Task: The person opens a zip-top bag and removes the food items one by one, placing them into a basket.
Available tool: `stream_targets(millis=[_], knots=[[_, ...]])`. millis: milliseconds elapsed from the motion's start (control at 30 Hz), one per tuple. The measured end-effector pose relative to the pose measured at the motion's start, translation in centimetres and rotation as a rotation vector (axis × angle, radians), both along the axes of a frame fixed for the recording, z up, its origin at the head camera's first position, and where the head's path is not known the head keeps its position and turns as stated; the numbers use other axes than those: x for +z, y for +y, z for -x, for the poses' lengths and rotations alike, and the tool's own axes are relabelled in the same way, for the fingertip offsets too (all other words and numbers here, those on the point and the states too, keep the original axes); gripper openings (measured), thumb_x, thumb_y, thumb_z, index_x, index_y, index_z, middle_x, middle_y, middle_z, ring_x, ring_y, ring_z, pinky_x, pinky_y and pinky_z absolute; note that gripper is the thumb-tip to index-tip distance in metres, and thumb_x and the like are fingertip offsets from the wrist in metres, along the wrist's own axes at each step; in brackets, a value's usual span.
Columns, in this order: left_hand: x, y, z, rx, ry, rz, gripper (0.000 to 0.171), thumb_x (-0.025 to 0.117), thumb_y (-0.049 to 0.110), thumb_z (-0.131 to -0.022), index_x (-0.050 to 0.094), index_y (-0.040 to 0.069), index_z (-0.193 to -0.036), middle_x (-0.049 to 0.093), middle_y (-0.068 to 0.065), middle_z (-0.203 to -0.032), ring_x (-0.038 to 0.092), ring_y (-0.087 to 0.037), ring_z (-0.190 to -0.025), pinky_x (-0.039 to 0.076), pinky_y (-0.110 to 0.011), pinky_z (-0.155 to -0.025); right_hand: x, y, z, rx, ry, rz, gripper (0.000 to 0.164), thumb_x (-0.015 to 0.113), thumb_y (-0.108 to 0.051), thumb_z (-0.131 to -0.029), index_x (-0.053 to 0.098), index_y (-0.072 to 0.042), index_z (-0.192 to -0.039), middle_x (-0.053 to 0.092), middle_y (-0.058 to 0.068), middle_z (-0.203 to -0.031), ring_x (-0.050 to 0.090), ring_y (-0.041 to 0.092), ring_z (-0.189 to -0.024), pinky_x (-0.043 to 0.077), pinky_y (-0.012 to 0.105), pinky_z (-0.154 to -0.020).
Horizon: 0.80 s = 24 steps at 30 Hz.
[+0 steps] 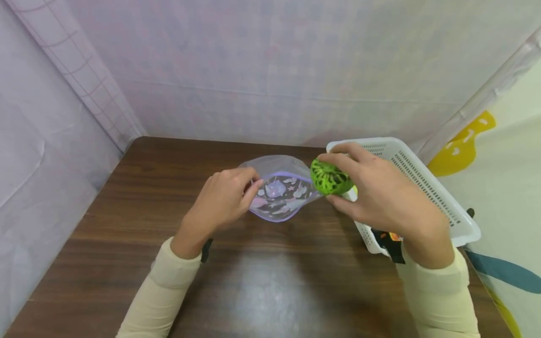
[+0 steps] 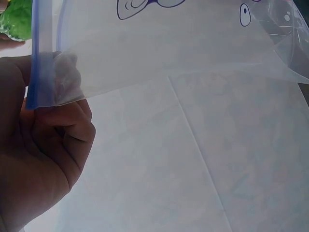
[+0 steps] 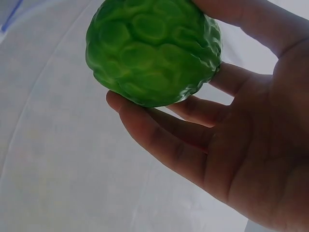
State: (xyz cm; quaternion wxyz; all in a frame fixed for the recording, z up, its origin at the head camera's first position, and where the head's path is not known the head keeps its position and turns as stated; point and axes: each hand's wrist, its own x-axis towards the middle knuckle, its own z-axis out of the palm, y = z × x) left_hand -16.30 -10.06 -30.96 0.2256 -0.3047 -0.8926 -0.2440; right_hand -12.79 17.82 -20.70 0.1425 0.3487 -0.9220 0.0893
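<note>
My left hand (image 1: pixel 226 195) pinches the left end of the mouth of a clear zip bag (image 1: pixel 276 165) with a purple zip edge and printed stars. The bag's mouth gapes in the head view; in the left wrist view its blue-purple zip edge (image 2: pixel 41 58) passes between thumb and fingers. In my right hand (image 1: pixel 382 192) is a bumpy green ball (image 1: pixel 329 177), shiny and knobbly like a custard apple, gripped between thumb and fingers. The ball (image 3: pixel 149 53) is just right of the bag's mouth in the head view; whether they touch, I cannot tell.
A white plastic basket (image 1: pixel 428 185) with slotted walls stands on the right, partly behind my right hand. A black packet (image 1: pixel 386 241) shows by its near side, below the right wrist. The brown wooden table (image 1: pixel 262 281) meets a pale sheet-covered wall (image 1: pixel 270 94) at the back.
</note>
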Motion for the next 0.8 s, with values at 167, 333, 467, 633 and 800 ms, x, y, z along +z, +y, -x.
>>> stream_targets(millis=[167, 333, 467, 633, 800], knots=[[0.2, -0.2, -0.1, 0.004, -0.002, 0.0, 0.016, 0.066, 0.019, -0.094, 0.07, 0.004, -0.088, 0.064, -0.003, -0.067, 0.049, -0.014, -0.051, 0.043, -0.032, -0.042, 0.5, 1.5, -0.2, -0.042, 0.021, 0.008, 0.063, 0.081, -0.019, -0.074, 0.058, -0.008, -0.132, 0.056, 0.016, -0.13, 0.063, 0.031, -0.079, 0.054, 0.047, -0.07], [0.2, -0.3, -0.2, 0.007, -0.005, 0.001, 0.016, 0.066, 0.018, -0.093, 0.07, 0.004, -0.087, 0.062, -0.003, -0.065, 0.048, -0.014, -0.05, 0.041, -0.031, -0.041, 0.6, 2.6, 0.1, -0.105, -0.007, -0.039, 0.066, 0.082, -0.024, -0.075, 0.057, -0.009, -0.134, 0.055, 0.018, -0.132, 0.062, 0.037, -0.089, 0.052, 0.053, -0.075], [0.2, -0.4, -0.3, 0.007, -0.009, 0.001, 0.015, 0.067, 0.017, -0.093, 0.07, 0.003, -0.088, 0.063, -0.003, -0.065, 0.048, -0.014, -0.05, 0.041, -0.031, -0.041, 0.5, 3.7, 0.7, -0.147, -0.039, -0.077, 0.065, 0.081, -0.023, -0.075, 0.057, -0.008, -0.134, 0.054, 0.02, -0.131, 0.063, 0.037, -0.088, 0.053, 0.056, -0.07], [0.2, -0.5, -0.4, 0.006, -0.015, 0.005, 0.016, 0.066, 0.018, -0.094, 0.07, 0.003, -0.088, 0.063, -0.004, -0.065, 0.048, -0.013, -0.05, 0.041, -0.03, -0.041, 0.3, 5.4, 1.8, -0.21, -0.106, -0.132, 0.065, 0.08, -0.023, -0.077, 0.055, -0.005, -0.135, 0.051, 0.023, -0.133, 0.062, 0.042, -0.089, 0.052, 0.061, -0.073], [0.3, -0.5, -0.5, 0.009, -0.025, 0.008, 0.018, 0.065, 0.019, -0.095, 0.07, 0.003, -0.088, 0.062, -0.003, -0.065, 0.047, -0.013, -0.05, 0.04, -0.029, -0.041, -0.4, 7.0, 3.2, -0.266, -0.225, -0.209, 0.065, 0.078, -0.025, -0.079, 0.053, -0.004, -0.136, 0.049, 0.027, -0.135, 0.059, 0.048, -0.098, 0.049, 0.066, -0.082]])
